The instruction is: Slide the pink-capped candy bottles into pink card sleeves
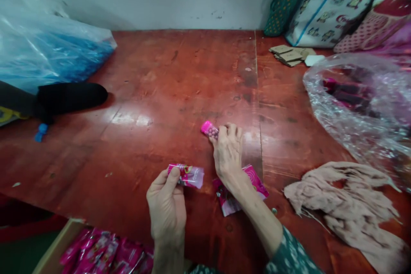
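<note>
Between the thumb and fingers of my left hand point(167, 205) is a small pink printed wrapper point(192, 176), its clear end pointing right. My right hand point(227, 147) is closed around the lower end of a small clear tube point(212, 130) with a bright pink cap and round pinkish beads inside. The tube lies tilted at the red tabletop, its cap toward the upper left. Flat pink printed packets point(256, 181) lie on the table beneath my right wrist, partly hidden by it.
A cardboard box point(54, 246) of pink packets is at the lower left. A blue-filled plastic bag point(77, 53) and black object point(72, 97) lie left. At right are a crumpled cloth point(346, 201), clear plastic bag point(356, 124), cardboard pieces point(290, 54) and bags point(330, 8).
</note>
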Demonstrator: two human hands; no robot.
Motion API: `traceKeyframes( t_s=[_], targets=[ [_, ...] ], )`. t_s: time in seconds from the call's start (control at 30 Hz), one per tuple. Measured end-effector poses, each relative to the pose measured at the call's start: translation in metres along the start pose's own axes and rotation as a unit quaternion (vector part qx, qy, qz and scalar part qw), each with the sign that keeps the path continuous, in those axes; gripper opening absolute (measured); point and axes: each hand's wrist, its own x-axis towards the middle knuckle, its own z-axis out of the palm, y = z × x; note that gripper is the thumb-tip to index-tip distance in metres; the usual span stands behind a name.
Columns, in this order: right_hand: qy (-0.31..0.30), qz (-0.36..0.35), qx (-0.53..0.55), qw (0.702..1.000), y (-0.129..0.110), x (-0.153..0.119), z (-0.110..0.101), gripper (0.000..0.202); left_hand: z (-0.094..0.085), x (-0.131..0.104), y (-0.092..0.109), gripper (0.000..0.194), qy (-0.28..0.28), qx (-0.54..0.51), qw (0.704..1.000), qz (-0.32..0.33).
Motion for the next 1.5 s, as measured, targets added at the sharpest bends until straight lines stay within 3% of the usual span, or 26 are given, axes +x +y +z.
traceKeyframes(
  t_s=[0.13, 0.23, 0.3, 0.4, 0.5, 0.63, 0.73, 0.87, 0.97, 1.07, 1.2, 1.33, 1.5],
  targets=[
    [-0.041, 0.039, 0.100, 0.993, 0.009, -0.033, -0.028, 0.013, -0.001, 0.005, 0.003, 0.016, 0.006, -0.010, 1.000, 0.024],
    [-0.125, 0.169, 0.310, 0.927, 0.011, -0.061, -0.054, 0.025, 0.002, 0.005, 0.002, 0.014, 0.008, -0.012, 0.999, 0.049],
    [-0.153, 0.221, 0.394, 0.879, 0.009, -0.076, -0.064, 0.028, 0.006, 0.001, -0.001, 0.013, 0.014, -0.010, 0.997, 0.070],
    [-0.173, 0.242, 0.461, 0.836, 0.005, -0.091, -0.065, 0.027, 0.012, -0.006, -0.006, 0.013, 0.015, -0.002, 0.996, 0.094],
    [-0.195, 0.239, 0.487, 0.817, 0.005, -0.096, -0.063, 0.024, 0.017, -0.012, -0.010, 0.011, -0.004, 0.009, 0.994, 0.107],
    [-0.195, 0.225, 0.476, 0.828, 0.011, -0.094, -0.063, 0.018, 0.022, -0.017, -0.011, 0.012, -0.047, 0.029, 0.993, 0.103],
    [-0.179, 0.217, 0.460, 0.842, 0.014, -0.093, -0.065, 0.018, 0.027, -0.021, -0.011, 0.026, -0.084, 0.036, 0.992, 0.082],
    [-0.105, 0.199, 0.396, 0.890, 0.015, -0.099, -0.065, 0.019, 0.034, -0.027, -0.015, 0.030, -0.097, 0.017, 0.994, 0.044],
    [-0.039, 0.149, 0.303, 0.941, 0.016, -0.103, -0.065, 0.019, 0.038, -0.031, -0.019, 0.027, -0.101, -0.008, 0.995, -0.027],
    [0.003, 0.086, 0.252, 0.964, 0.017, -0.105, -0.065, 0.017, 0.040, -0.036, -0.021, 0.036, -0.112, -0.020, 0.985, -0.128],
    [0.022, 0.044, 0.238, 0.970, 0.017, -0.105, -0.065, 0.021, 0.040, -0.043, -0.023, 0.045, -0.134, -0.037, 0.970, -0.201],
    [0.042, 0.058, 0.244, 0.967, 0.012, -0.107, -0.064, 0.019, 0.038, -0.047, -0.024, 0.039, -0.148, -0.071, 0.967, -0.194],
    [0.030, 0.096, 0.285, 0.953, 0.010, -0.110, -0.063, 0.018, 0.038, -0.045, -0.026, 0.031, -0.124, -0.021, 0.971, -0.202]
  ],
)
